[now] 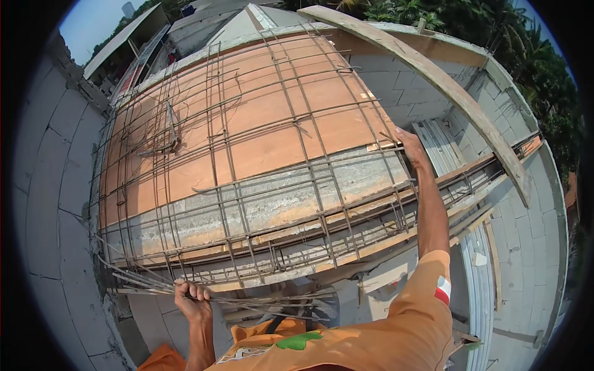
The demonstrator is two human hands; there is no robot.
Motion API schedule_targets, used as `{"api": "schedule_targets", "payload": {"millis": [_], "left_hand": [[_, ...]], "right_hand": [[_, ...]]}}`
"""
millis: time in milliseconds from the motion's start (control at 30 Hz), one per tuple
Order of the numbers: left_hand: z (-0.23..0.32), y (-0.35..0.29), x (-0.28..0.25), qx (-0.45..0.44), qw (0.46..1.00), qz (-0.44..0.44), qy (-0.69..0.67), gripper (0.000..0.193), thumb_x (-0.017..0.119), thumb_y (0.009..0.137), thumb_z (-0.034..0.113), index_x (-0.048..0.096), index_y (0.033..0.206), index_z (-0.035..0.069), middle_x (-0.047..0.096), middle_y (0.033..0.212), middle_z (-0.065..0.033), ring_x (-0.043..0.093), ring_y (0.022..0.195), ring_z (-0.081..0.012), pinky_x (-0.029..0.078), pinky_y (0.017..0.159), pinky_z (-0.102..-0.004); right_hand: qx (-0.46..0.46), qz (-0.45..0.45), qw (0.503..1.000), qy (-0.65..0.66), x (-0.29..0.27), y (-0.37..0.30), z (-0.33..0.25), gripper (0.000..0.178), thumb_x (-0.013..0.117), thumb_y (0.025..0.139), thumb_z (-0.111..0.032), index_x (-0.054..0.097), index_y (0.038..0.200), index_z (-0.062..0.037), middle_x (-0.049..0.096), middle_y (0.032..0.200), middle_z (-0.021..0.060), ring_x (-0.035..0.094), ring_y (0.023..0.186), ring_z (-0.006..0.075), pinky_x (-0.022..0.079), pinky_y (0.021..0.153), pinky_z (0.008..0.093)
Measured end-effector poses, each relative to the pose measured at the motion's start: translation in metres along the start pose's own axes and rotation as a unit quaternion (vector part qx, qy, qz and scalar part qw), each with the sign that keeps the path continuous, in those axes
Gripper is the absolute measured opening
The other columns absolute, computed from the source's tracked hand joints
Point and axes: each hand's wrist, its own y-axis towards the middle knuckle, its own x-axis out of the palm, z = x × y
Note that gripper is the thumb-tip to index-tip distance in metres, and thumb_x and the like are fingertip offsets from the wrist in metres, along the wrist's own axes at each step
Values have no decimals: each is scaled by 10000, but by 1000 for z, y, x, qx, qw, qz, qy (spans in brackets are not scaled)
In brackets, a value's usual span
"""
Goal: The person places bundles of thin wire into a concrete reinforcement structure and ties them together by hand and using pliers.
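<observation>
My left hand [193, 300] is closed in a fist around a bundle of thin steel rods [247, 302] at the near left, in front of the formwork. Some rods fan out toward the block wall on the left. My right arm stretches forward to the slab's right edge. There my right hand [411, 148] closes on a steel bar at the edge of the rebar mesh [303, 117], its fingers partly hidden. The mesh spreads over an orange-brown plywood sheet [260, 148] and a rough grey concrete strip [266, 209].
A pincer-like hand tool [171, 127] lies on the mesh at the left. One long wooden plank [427, 80] slants across the right side. Along the near edge runs a beam cage [278, 256] of rebar. Block walls [526, 247] stand on both sides; metal channels [476, 290] lean at the right.
</observation>
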Motion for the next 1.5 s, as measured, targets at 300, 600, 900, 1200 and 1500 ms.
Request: {"api": "schedule_targets", "payload": {"millis": [300, 600, 900, 1200, 1500], "left_hand": [[-3, 1, -1, 39, 999, 21, 29, 77, 458, 898, 120, 501, 851, 163, 374, 561, 19, 357, 414, -125, 362, 370, -308], [-5, 10, -6, 81, 994, 49, 45, 250, 421, 893, 91, 361, 662, 163, 321, 533, 29, 278, 417, -112, 280, 355, -288], [-3, 15, -2, 83, 988, 121, 54, 361, 410, 964, 175, 338, 610, 175, 303, 486, 34, 271, 394, -112, 282, 362, -288], [-9, 17, 13, 125, 966, 208, 88, 347, 363, 957, 151, 236, 639, 203, 196, 522, 44, 159, 427, -108, 189, 355, -274], [-29, 7, 39, 127, 965, 210, 96, 325, 395, 946, 168, 254, 654, 195, 229, 517, 45, 159, 432, -120, 198, 370, -302]], "right_hand": [[-52, -31, 997, 53, -1, 16, 34, 579, 477, 997, -403, 522, 1341, 60, 570, 1357, 188, 515, 1278, 263, 353, 1088, 338], [2, 3, 999, 50, 8, 4, 18, 552, 418, 999, -420, 570, 1300, 18, 556, 1327, 255, 502, 1269, 396, 401, 1067, 447], [-28, 49, 998, 11, 21, 6, 22, 357, 439, 1004, -264, 587, 1091, 49, 660, 933, 288, 655, 922, 426, 531, 809, 489], [186, -68, 966, 163, -28, 6, -19, 651, 292, 1027, -460, 581, 1113, 117, 625, 1070, 333, 610, 1015, 477, 488, 913, 508], [228, 57, 893, 384, -40, 98, 26, 782, 299, 971, -646, 470, 1392, -10, 448, 1451, 202, 316, 1405, 333, 215, 1151, 497]]}}
